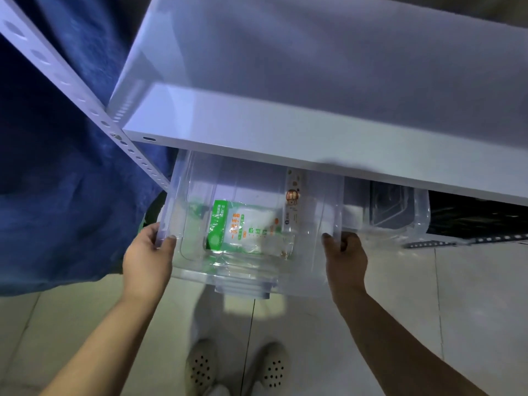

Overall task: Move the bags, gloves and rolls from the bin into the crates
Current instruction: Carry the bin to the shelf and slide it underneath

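Clear plastic, the crate (257,224) sat half under the shelf (314,155). Left hand (145,258) and right hand (347,260) had fingers clamped on the crate's side rims. A green-white bag (243,227) lay inside the crate.

The crate (251,270) is clear. The pack (243,227) inside is green and white with orange print. The shelf (285,150) is white, the cloth (57,167) at left blue, the shoes (200,367) beige with dark holes.

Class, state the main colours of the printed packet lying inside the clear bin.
Green and white, with orange lettering, on the packet; the head view shows it best.
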`<state>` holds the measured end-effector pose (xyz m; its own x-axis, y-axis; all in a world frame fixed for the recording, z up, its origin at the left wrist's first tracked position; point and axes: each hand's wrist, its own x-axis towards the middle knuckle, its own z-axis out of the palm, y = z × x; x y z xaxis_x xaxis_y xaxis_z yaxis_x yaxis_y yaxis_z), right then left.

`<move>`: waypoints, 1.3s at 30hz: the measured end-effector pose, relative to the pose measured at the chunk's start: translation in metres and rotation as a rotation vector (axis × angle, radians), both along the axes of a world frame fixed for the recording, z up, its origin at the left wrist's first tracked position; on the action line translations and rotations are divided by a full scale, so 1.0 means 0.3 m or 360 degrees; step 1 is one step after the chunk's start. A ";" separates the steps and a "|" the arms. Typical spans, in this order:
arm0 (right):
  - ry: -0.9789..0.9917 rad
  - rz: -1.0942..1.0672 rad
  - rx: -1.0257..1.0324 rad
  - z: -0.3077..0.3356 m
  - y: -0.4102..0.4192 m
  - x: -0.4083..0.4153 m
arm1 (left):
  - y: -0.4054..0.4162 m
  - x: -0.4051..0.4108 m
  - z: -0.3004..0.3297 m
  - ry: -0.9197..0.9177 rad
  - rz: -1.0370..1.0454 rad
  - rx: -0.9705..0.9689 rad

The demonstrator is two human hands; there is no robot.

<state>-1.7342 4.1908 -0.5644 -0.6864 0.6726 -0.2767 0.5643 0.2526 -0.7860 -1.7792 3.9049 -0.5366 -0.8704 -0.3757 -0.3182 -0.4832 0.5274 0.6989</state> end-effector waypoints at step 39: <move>-0.0170 -0.1253 -0.1743 0.381 -0.229 0.039 | 0.503 0.011 0.277 -0.0378 -0.0237 0.1256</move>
<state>-1.7225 4.1221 -0.4501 -0.1660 0.2759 -0.9467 0.3384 -0.8858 -0.3175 -1.7760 4.0559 -0.4534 -0.7701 0.1479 -0.6206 -0.6280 -0.0040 0.7782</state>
